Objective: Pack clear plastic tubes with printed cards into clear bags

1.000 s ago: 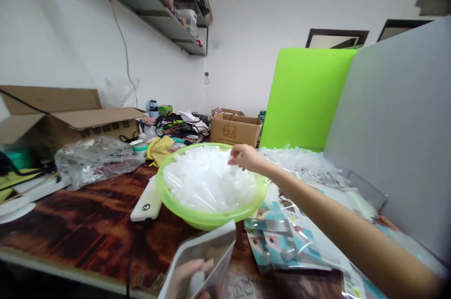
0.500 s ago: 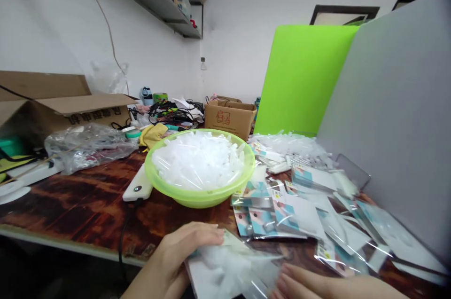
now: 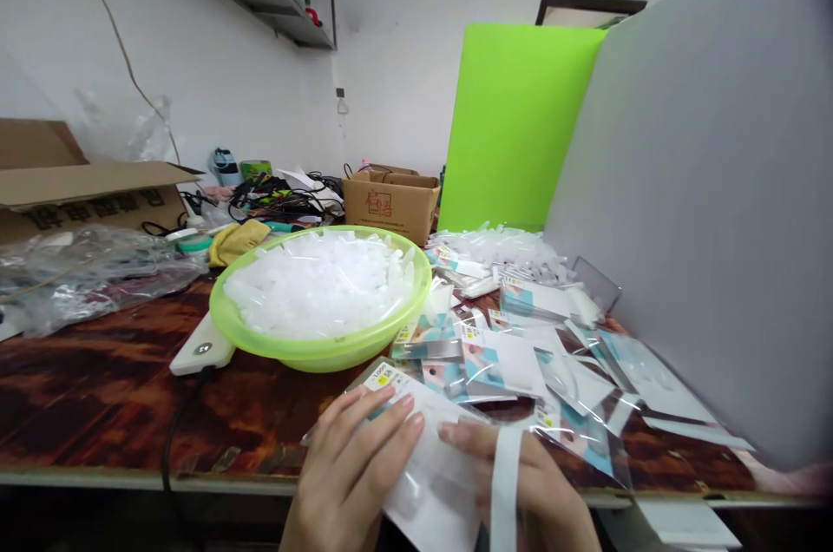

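A clear plastic packet (image 3: 433, 448) with a printed card and white pieces inside is tilted at the table's front edge. My left hand (image 3: 355, 465) grips its left side, fingers across the front and thumb out of sight. At the packet's right side, my right hand (image 3: 521, 478) is closed on it with curled fingers. A narrow white strip (image 3: 506, 483) hangs across the right fingers; whether it is pinched or stuck there I cannot tell. Just beyond stands a light green bowl (image 3: 318, 352) heaped with translucent white plastic pieces (image 3: 322, 283).
Several similar packets (image 3: 501, 361) overlap on the right, beside a grey upright panel (image 3: 677, 187) and a green board (image 3: 521, 127). More white pieces (image 3: 514, 248) are piled behind. A white power strip (image 3: 205, 344), plastic bags (image 3: 97, 270) and cardboard boxes (image 3: 390, 209) are around the bowl.
The view has turned right. The packet has come upright with its card facing me, my left fingers now spread over its front. A white strip now shows across my right hand.
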Tool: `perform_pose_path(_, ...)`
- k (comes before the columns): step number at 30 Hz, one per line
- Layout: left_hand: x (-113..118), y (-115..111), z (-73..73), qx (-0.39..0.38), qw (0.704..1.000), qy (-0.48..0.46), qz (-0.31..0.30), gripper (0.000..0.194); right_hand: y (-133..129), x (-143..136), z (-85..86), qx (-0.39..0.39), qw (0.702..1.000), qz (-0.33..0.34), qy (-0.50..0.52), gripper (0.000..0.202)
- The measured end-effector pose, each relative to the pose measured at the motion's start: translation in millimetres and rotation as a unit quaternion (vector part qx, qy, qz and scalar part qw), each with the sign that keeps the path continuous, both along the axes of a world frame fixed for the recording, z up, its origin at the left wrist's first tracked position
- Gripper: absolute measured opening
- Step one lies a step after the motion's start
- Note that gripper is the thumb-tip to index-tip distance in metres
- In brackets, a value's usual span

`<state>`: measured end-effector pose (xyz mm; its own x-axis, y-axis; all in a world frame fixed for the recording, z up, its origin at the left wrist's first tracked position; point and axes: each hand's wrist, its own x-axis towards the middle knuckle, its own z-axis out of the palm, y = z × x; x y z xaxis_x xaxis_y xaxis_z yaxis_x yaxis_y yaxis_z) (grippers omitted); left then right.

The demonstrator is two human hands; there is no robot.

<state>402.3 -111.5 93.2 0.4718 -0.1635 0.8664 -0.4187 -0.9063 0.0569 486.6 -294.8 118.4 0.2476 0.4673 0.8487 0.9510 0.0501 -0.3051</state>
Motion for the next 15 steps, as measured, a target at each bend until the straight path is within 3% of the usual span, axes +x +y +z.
perform_pose_path(3,1.0,-5.5,-1.4,0.010,1.000,0.002,0.017,0.032,11.4,1.2,-3.2,0.078,0.997,0.007,0.002,0.017)
perform_pose_path(6,5.8,-4.6,-4.1,0.052,0.998,-0.020,0.014,0.033,12.0,2.0,-1.3,0.017,0.992,-0.026,-0.122,0.030)
perform_pose_path(9,11.4,-5.3,-5.1,0.074,0.995,-0.060,0.013,0.028,-3.4,-4.0,-9.1,-0.033,0.983,-0.105,-0.147,0.024)
perform_pose_path(12,15.3,-12.3,-4.5,0.051,0.995,-0.084,-0.001,0.023,-22.7,-10.8,-25.8,-0.005,0.972,-0.196,-0.133,0.033)
perform_pose_path(15,18.3,-22.9,-4.8,0.040,0.994,-0.101,-0.017,0.020,-35.0,-9.9,-32.0,0.022,0.959,-0.230,-0.165,0.029)
